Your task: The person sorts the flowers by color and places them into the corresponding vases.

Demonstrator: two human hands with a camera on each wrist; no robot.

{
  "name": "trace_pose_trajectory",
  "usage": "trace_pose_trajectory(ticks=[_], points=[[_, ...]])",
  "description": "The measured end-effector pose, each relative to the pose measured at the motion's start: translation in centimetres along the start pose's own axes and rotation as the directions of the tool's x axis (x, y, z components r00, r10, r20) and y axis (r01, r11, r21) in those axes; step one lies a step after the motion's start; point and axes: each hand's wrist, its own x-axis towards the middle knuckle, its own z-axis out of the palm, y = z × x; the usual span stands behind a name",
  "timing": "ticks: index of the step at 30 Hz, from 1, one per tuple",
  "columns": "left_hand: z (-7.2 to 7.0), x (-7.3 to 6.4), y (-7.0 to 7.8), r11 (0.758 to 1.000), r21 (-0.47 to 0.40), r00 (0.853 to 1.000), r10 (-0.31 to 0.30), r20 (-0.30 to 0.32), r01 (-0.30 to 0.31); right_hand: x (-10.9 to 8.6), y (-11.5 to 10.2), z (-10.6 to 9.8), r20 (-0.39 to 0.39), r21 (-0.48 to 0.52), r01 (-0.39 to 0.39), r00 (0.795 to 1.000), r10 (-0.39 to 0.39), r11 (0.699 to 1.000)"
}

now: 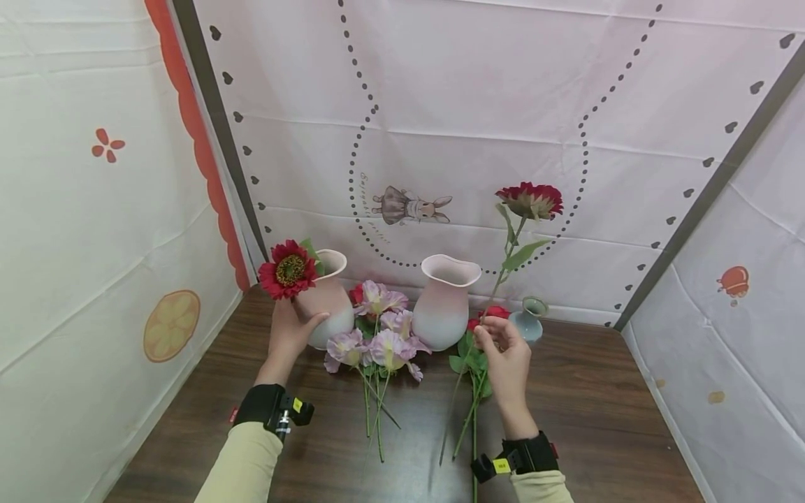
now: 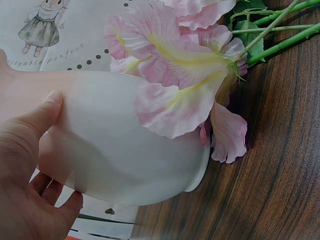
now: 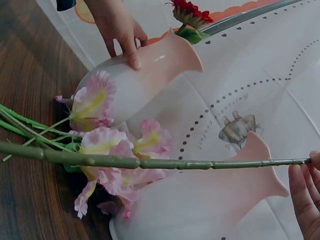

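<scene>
My left hand (image 1: 289, 332) grips the left pink-and-white vase (image 1: 330, 314) from its outer side, thumb on the near face and fingertips around the far side in the left wrist view. A red flower with a dark yellow centre (image 1: 289, 270) leans out of this vase's mouth. With thumb and fingertips my right hand (image 1: 511, 360) pinches the stem (image 3: 115, 161) of a second red flower (image 1: 531, 200), its head held up high and its lower stem slanting down. A matching vase (image 1: 443, 307) stands between the hands.
Pale purple flowers (image 1: 390, 349) lie between the vases, stems toward me. Red roses (image 1: 497, 312) with green stems lie beneath my right hand. A small blue vase (image 1: 527, 323) stands behind it. Printed cloth (image 1: 478, 140) walls enclose the wooden table (image 1: 585, 419).
</scene>
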Motion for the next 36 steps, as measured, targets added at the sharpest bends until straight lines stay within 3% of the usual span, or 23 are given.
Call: trace_pose_trajectory(ticks=[5,8,22,36], points=[[0.1,0.0,0.0,1.0,0.003,1.0,0.002,-0.006,-0.002,0.2,1.5,0.1,0.0,0.027,0.035,0.999,-0.035,0.999],[0.0,0.0,0.0,1.0,0.001,1.0,0.005,-0.006,-0.005,0.1,1.3,0.2,0.01,0.047,0.052,0.999,-0.052,0.998],[0.0,-0.2,0.2,1.0,-0.019,1.0,-0.012,-0.004,0.012,0.3,0.1,1.6,0.05,0.097,0.136,0.989,-0.141,0.986],[0.0,-0.1,0.0,1.0,-0.023,1.0,-0.012,-0.005,0.011,1.8,-2.5,4.0,0.094,0.153,0.2,0.972,-0.216,0.968]])
